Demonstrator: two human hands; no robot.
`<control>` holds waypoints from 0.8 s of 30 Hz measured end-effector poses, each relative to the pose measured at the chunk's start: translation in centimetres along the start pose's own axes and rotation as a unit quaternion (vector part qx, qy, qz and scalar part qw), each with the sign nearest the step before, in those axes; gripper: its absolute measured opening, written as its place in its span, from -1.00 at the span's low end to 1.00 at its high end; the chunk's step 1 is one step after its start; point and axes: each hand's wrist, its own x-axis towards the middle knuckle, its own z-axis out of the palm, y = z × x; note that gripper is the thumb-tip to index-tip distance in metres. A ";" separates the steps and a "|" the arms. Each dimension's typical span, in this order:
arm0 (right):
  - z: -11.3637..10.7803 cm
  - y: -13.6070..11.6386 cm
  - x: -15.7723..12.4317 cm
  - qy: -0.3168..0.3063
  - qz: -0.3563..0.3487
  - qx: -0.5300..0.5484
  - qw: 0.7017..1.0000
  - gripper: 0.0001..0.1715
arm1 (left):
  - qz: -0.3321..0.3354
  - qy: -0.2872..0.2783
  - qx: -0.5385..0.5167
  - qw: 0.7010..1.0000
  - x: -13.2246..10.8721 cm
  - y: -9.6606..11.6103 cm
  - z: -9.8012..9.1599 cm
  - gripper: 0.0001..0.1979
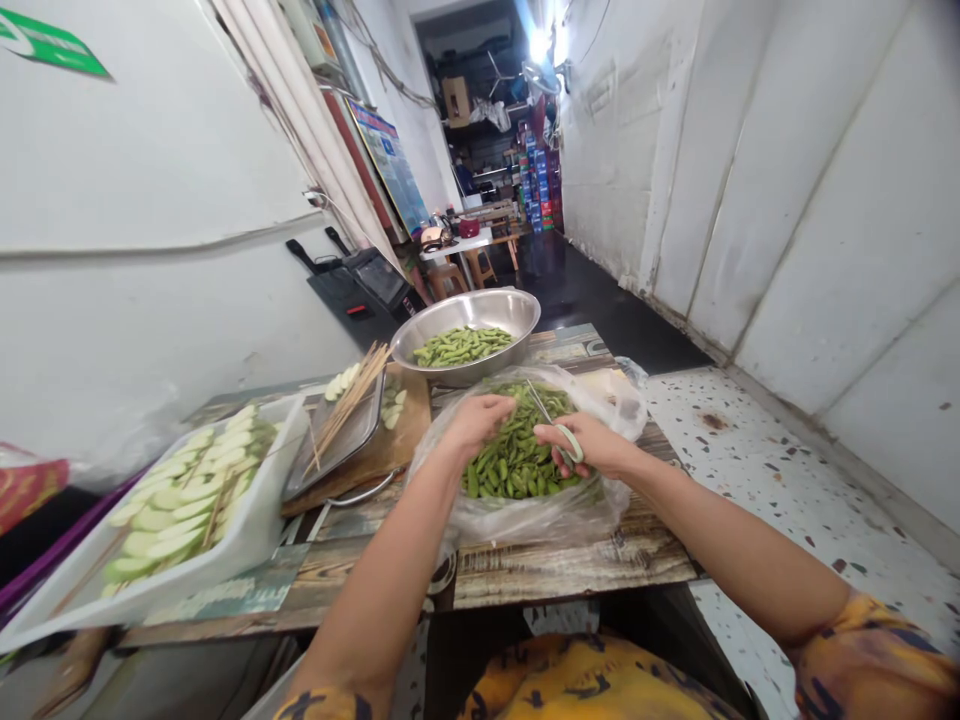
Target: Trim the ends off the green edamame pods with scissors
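My right hand [600,448] is closed around a pair of scissors [571,441] with pale handles. Their metal blades point up and to the left over a clear plastic bag [525,525] lying open on the table. Inside the bag is a heap of green edamame pods [517,460]. My left hand [478,418] is over the bag's left side, its fingers pinched together near the blade tips; what they hold, if anything, is hidden. Just behind the bag, a wide steel bowl [517,318] contains more green pods [461,345].
To the left, a white plastic tray [259,535] holds sliced pale-green vegetables on sticks. Bamboo skewers [349,405] lie across a metal tray [330,467] on a wooden cutting board [412,410]. The wooden table [570,575] stands between white walls, with speckled floor on the right.
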 end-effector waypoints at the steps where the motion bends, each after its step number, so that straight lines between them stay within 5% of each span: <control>1: 0.1 0.0 -0.1 -0.007 0.004 -0.013 1.000 -0.49 | -0.017 -0.024 -0.030 0.999 -0.3 0.1 -0.3 -0.75; 7: 0.4 0.0 -0.3 -0.044 -0.013 -0.063 0.997 -0.46 | -0.063 -0.143 -0.056 0.986 -1.7 0.3 -0.9 -0.64; 17: 0.3 0.1 -0.5 -0.054 -0.032 -0.109 0.992 -0.45 | -0.021 -0.110 0.069 0.991 -2.8 1.6 -0.5 -0.70; 24: 0.6 0.2 -0.5 -0.031 -0.030 -0.079 0.996 -0.49 | -0.067 -0.133 -0.052 0.987 -2.8 1.6 -0.8 -0.70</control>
